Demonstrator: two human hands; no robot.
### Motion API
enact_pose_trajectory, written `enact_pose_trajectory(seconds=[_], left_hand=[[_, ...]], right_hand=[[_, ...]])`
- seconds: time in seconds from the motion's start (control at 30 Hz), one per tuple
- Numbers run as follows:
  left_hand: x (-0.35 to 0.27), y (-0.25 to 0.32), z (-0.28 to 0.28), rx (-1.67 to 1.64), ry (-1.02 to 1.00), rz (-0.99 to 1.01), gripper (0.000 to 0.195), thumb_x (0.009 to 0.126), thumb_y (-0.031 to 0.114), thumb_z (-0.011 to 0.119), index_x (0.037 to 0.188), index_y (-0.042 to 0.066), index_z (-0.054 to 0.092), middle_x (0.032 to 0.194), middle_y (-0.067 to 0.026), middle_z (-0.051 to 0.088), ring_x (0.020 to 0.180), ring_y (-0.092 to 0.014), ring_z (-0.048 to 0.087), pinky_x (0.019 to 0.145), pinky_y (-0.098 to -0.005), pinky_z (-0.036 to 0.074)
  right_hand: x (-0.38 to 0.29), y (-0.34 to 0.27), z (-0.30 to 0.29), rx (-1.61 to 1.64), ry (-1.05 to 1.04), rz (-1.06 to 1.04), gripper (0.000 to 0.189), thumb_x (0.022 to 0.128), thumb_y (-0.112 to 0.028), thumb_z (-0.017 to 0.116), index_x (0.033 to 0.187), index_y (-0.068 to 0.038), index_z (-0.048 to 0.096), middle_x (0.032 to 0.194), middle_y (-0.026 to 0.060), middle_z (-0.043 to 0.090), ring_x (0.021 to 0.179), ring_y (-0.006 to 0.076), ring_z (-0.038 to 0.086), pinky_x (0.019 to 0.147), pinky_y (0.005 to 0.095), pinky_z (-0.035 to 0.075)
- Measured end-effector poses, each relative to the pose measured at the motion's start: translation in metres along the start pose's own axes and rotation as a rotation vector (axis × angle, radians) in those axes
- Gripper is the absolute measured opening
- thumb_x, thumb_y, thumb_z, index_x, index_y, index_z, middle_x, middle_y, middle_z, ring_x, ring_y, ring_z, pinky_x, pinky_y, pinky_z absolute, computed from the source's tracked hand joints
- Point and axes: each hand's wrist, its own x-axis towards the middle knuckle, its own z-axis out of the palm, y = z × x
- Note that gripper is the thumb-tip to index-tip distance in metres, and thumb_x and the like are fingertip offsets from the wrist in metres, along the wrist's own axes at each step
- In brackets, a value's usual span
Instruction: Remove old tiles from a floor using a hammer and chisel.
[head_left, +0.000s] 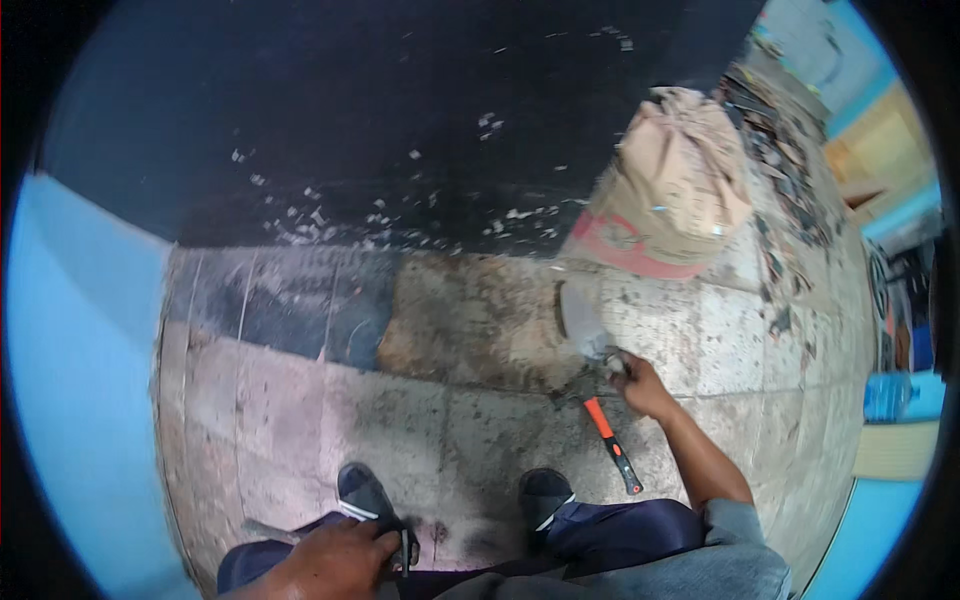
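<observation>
My right hand (641, 386) grips a trowel (586, 322) by its handle, and the broad grey blade reaches over the stained floor tiles. Just below that hand lies a hammer (606, 431) with an orange and black handle; its dark head blends into the floor. My left hand (341, 559) rests near my left thigh, closed around a slim tool (270, 531). A pale end of this tool shows to the left of the hand and a dark end to the right; its kind cannot be made out. A brown, mouldy-looking patch (465, 322) of floor lies before me.
A bunched-top sack (667, 187) with a red printed band stands ahead right. White flecks dot the dark surface (420, 112) beyond. Broken debris (787, 172) runs along the right. Light-blue walls (82, 360) flank the floor; a blue water bottle (889, 397) is at far right.
</observation>
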Motion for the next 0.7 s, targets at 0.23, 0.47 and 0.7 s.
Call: enact_pose_trajectory(seconds=[0.23,0.47,0.7], left_hand=[[-0.001,-0.016,0.010,-0.047,0.015,-0.077,0.035,0.083,0.017,0.063,0.115,0.005,0.061,0.106,-0.0197,0.064,0.107,-0.038,0.061,0.091,-0.0460,0.051],[0.009,-0.024,0.018,-0.077,-0.052,-0.128,0.034,0.088,0.023,0.062,0.117,0.005,0.063,0.105,-0.0212,0.065,0.106,-0.038,0.062,0.092,-0.0477,0.051],[0.007,-0.032,0.029,-0.101,-0.037,-0.114,0.037,0.088,0.023,0.062,0.120,0.004,0.062,0.106,-0.0230,0.066,0.106,-0.039,0.063,0.093,-0.0476,0.051]], right_hand=[[0.057,-0.024,0.083,-0.279,-0.111,-0.404,0.049,0.091,-0.012,0.062,0.138,0.000,0.051,0.127,0.0278,0.060,0.117,0.0413,0.060,0.102,0.0422,0.046],[0.123,-0.026,0.114,-0.390,0.043,-0.401,0.045,0.088,-0.012,0.060,0.131,0.002,0.055,0.116,0.0310,0.062,0.109,0.0477,0.060,0.096,0.0498,0.049],[0.144,-0.054,0.114,-0.369,0.025,-0.281,0.039,0.087,-0.016,0.061,0.122,0.001,0.059,0.106,0.0311,0.065,0.100,0.0493,0.062,0.087,0.0523,0.050]])
